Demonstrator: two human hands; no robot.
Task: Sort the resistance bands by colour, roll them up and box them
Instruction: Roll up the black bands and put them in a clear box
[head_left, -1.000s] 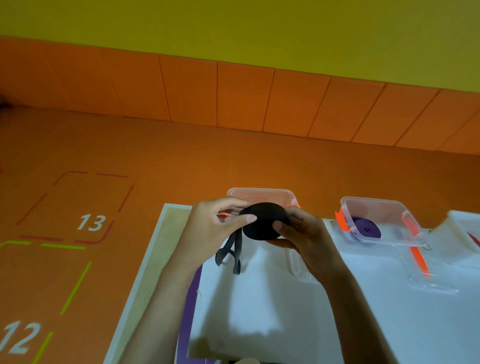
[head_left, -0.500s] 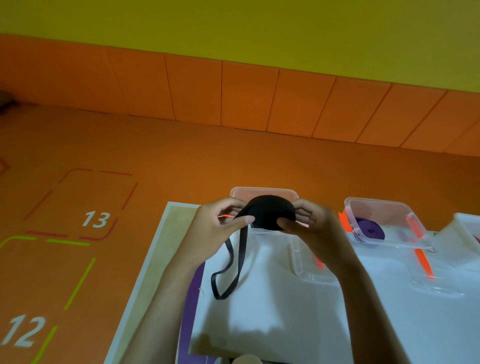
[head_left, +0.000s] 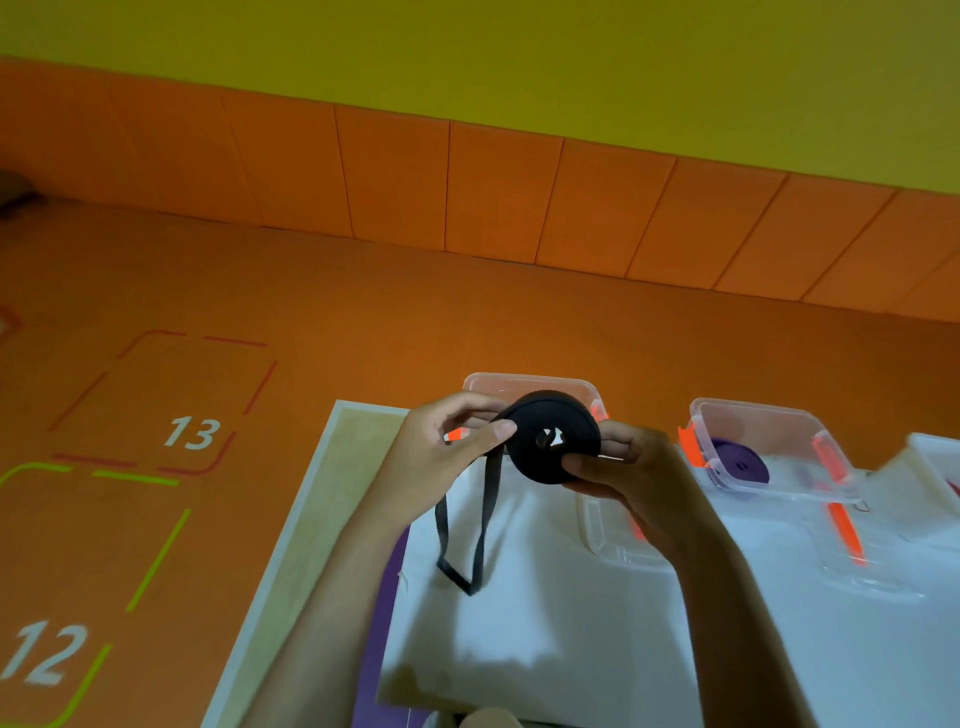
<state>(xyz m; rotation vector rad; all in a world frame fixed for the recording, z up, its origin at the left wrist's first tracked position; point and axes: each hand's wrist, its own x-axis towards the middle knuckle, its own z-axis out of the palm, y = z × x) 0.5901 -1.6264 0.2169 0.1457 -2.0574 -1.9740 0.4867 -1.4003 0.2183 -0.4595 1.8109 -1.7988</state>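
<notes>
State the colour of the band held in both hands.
The band is black; the head view shows it best.

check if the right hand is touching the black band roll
Touching. The head view shows the right hand gripping the black band roll, thumb pressed on its lower face.

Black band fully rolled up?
No, a loose loop hangs below the black roll, held by left hand and right hand.
</notes>
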